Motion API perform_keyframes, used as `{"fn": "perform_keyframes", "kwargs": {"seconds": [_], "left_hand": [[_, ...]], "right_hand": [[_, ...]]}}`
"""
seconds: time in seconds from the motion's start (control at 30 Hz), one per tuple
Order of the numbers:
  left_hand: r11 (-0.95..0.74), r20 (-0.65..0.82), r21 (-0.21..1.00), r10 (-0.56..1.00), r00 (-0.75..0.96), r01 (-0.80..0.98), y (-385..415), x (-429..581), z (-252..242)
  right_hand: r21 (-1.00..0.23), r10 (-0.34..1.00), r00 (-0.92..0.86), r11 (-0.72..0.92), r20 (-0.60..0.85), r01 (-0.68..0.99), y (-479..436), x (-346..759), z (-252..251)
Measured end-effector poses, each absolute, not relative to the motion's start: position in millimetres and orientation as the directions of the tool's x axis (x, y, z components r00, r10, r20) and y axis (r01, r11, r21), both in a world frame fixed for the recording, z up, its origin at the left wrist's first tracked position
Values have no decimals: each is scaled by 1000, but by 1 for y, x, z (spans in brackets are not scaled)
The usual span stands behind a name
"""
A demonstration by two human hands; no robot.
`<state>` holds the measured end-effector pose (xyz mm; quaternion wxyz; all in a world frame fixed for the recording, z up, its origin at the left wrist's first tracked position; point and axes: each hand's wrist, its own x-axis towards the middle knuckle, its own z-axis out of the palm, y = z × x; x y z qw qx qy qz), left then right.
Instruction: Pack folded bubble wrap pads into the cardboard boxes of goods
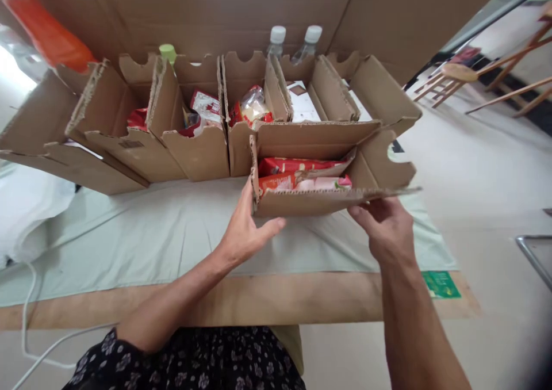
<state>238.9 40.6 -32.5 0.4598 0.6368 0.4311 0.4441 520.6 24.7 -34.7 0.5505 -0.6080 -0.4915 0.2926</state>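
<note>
A narrow open-topped cardboard box [310,205] lies sideways in front of a row of similar boxes. Inside it are a red snack packet [302,165] and a pink and orange packet [319,184]. My left hand [248,229] presses on the box's left end, its fingers partly hidden behind the cardboard and its thumb sticking out in front. At the lower right corner, my right hand [388,223] grips the box, thumb in front and fingertips hidden underneath. The box's back wall is close against the row; whether they touch I cannot tell.
Several upright cardboard boxes [196,157] hold snack packets and white cartons. Behind them stand clear bottles with white caps [278,33] and a tall cardboard panel [194,10]. An orange object [52,27] is at upper left. A pale green cloth [172,229] covers the table.
</note>
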Motion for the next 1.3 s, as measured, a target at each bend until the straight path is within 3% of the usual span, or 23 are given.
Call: {"fn": "perform_keyframes", "kwargs": {"seconds": [0.13, 0.3, 0.4, 0.53, 0.67, 0.8, 1.0, 1.3], "left_hand": [[-110, 85, 951, 991, 99, 287, 3, 209, -25], [-8, -25, 876, 998, 62, 482, -56, 134, -18], [-34, 44, 836, 999, -5, 548, -76, 106, -18], [-147, 244, 836, 963, -119, 529, -78, 98, -16], [-355, 411, 829, 910, -42, 432, -66, 104, -7], [-419, 467, 816, 884, -29, 398, -62, 107, -3], [-407, 435, 825, 900, 20, 393, -64, 106, -10], [-358, 347, 837, 932, 105, 414, -53, 103, -20]], "right_hand": [[-876, 863, 422, 47, 278, 480, -33, 486, -46], [-741, 912, 216, 127, 348, 659, -94, 441, -56], [-731, 916, 166, 172, 365, 660, -98, 424, -57], [-739, 886, 224, 175, 407, 650, -85, 416, -48], [-736, 843, 178, 317, 508, 598, -73, 414, -25], [-694, 815, 57, 452, 577, 561, -66, 416, -8], [-698, 853, 5, 423, 521, 578, -67, 417, -16], [-824, 944, 172, 147, 283, 547, -70, 421, -47]]}}
